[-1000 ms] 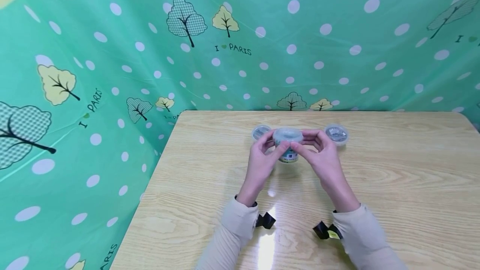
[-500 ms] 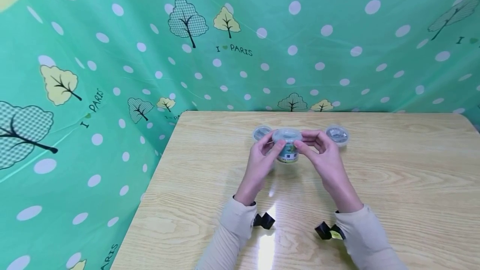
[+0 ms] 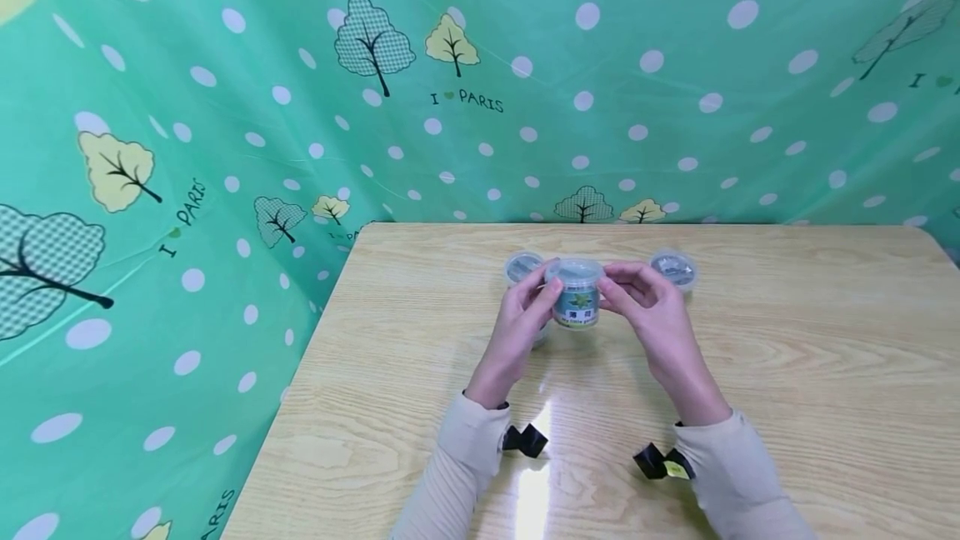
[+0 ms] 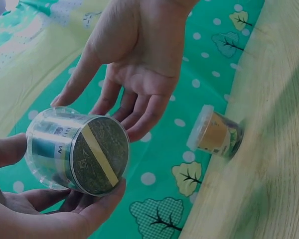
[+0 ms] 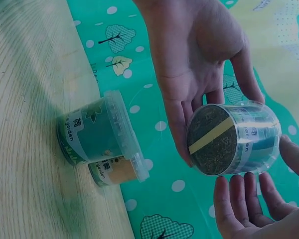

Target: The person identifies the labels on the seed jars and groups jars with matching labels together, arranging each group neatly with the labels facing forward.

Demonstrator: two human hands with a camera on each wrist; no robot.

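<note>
Here's the jar (image 3: 577, 307), up off the wooden table (image 3: 810, 373) and nearer its far edge than mine, and both of my hands are on it! My left hand (image 3: 517, 315) grips one side, thumb at the front just under the lid (image 3: 576, 270), fingers wrapping round behind. On the other side my right hand (image 3: 660, 315) pinches it too, thumb tip at the rim, fingers bent behind. The clear lid is on, the jar is close to upright, and its blue-green label with the green leaf faces me, "my little garden" printed low down. From the wrists you get the underside: dark contents showing through, a pale yellow strip (image 4: 100, 157) running straight across the base.

Three more lidded tubs stand on the table. Out to the right, near the far edge, there's the right tub (image 3: 672, 269), orange-labelled. To the left, also by the far edge, the back tub (image 3: 521, 263), orange again, partly behind my left fingers. And closer in, largely covered by my left hand from above, the teal tub (image 5: 92, 127). Beyond the far edge hangs green cloth (image 3: 585, 57), dotted white, with trees printed on it.
</note>
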